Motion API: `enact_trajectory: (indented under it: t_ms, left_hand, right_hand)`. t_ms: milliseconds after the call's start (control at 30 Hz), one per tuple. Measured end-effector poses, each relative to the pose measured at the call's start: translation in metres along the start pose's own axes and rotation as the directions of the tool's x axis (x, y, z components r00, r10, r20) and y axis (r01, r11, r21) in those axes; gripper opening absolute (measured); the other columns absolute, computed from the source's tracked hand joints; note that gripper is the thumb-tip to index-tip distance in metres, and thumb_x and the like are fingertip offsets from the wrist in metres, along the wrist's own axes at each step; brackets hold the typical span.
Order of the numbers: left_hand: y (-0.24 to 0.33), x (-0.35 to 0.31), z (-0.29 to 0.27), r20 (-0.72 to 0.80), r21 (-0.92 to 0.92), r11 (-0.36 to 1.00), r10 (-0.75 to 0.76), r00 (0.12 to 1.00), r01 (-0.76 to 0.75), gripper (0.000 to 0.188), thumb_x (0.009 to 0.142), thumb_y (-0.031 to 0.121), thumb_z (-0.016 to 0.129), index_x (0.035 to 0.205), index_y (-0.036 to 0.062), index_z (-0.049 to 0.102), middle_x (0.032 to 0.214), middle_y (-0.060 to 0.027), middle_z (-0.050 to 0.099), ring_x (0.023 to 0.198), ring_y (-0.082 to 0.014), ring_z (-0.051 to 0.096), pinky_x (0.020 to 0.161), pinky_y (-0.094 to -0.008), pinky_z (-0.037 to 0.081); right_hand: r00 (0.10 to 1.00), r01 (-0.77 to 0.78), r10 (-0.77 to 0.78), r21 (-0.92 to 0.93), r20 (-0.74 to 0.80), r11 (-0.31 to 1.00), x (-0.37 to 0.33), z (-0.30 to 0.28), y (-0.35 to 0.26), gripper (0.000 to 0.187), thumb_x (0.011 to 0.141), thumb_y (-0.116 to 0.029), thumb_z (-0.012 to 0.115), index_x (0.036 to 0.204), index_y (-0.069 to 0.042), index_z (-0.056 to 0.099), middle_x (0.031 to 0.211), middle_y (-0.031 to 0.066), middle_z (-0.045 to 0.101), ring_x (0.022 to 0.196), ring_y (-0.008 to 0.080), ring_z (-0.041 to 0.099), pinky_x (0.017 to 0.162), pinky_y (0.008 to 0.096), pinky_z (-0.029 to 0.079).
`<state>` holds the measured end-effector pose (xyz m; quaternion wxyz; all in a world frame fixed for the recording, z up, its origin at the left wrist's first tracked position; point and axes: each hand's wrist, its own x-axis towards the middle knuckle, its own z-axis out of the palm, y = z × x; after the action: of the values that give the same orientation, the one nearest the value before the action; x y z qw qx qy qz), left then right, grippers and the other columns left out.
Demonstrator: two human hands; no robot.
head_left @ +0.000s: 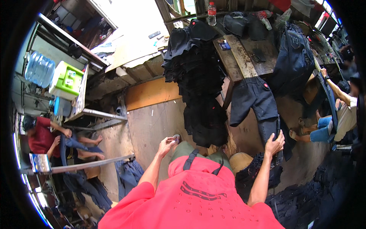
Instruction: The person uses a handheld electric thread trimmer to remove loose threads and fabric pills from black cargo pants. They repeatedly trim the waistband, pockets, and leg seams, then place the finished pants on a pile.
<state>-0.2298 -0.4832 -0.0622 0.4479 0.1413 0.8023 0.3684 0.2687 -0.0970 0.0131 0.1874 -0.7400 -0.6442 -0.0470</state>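
A pair of dark trousers (254, 100) with a small red tag hangs over the near edge of the wooden table. Low on one trouser leg rests my right hand (274, 145), its thumb and fingers closed about the dark cloth. Over my left knee, away from the trousers, my left hand (166, 146) is raised with its fingers curled together. Whatever those fingertips hold, if anything, is too small to make out. Between the hands and farther off stands a tall stack of black garments (198, 76).
The wooden table (244, 53) carries a red-capped bottle (212, 14) and dark cloth. More dark garments (301, 202) lie at lower right. People sit at left (40, 135) and right (343, 114), handling cloth. A metal bar (91, 165) juts in from the left, below a water jug (39, 68).
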Motion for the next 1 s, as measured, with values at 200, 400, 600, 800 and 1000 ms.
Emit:
enact_trajectory:
  t_ms: [200,400,600,800,1000]
  left_hand:
    - [0.014,0.04,-0.072,0.131,0.763,0.647,-0.143,0.981,-0.008,0.072,0.091,0.062,0.082,0.139,0.0087,0.072,0.133,-0.0221,0.077,0.124,-0.038,0.074,0.11,-0.0486,0.057]
    - [-0.037,0.078,-0.151,0.496,0.677,0.695,-0.187,0.848,-0.243,0.041,0.091,0.047,0.083,0.101,0.0073,0.084,0.096,-0.0197,0.082,0.099,-0.0377,0.08,0.093,-0.0501,0.061]
    - [-0.03,0.096,-0.206,0.806,0.532,0.8,-0.379,0.456,-0.276,0.045,0.092,0.051,0.086,0.109,0.0097,0.084,0.102,-0.0146,0.083,0.1,-0.0292,0.077,0.093,-0.0445,0.06]
    - [-0.068,0.197,-0.176,0.536,0.609,0.76,-0.183,0.824,-0.227,0.071,0.093,0.048,0.086,0.142,0.0002,0.064,0.126,-0.0206,0.078,0.116,-0.0338,0.076,0.103,-0.0452,0.06]
    - [-0.137,0.434,0.001,0.352,0.449,0.865,0.06,0.934,-0.225,0.133,0.075,0.069,0.093,0.169,-0.0015,0.031,0.171,-0.0322,0.039,0.161,-0.0452,0.036,0.132,-0.0522,0.034]
  right_hand:
    - [0.978,0.064,-0.069,-0.028,-0.196,0.998,-0.048,-0.03,-0.07,0.051,0.102,-0.028,0.072,0.149,-0.009,0.066,0.146,0.0183,0.068,0.134,0.0416,0.063,0.112,0.0545,0.048]
    - [0.971,0.121,-0.177,0.311,0.158,0.943,-0.234,-0.021,-0.202,0.05,0.099,-0.018,0.076,0.143,0.002,0.065,0.136,0.0236,0.071,0.126,0.0403,0.067,0.111,0.0517,0.05]
    - [0.649,-0.452,0.095,0.282,0.755,0.846,-0.403,0.029,-0.242,0.064,0.091,-0.023,0.086,0.148,-0.005,0.065,0.131,0.0217,0.076,0.114,0.0328,0.075,0.1,0.0455,0.061]
    - [0.357,-0.901,0.485,0.156,0.799,0.405,-0.466,0.165,-0.219,0.066,0.097,-0.035,0.085,0.15,-0.004,0.063,0.13,0.019,0.078,0.118,0.0295,0.075,0.103,0.0426,0.059]
    - [0.365,-0.925,0.562,0.224,0.742,0.306,-0.439,0.388,-0.182,0.128,0.08,-0.082,0.082,0.172,-0.005,0.034,0.177,0.0263,0.032,0.159,0.0416,0.041,0.126,0.0533,0.038]
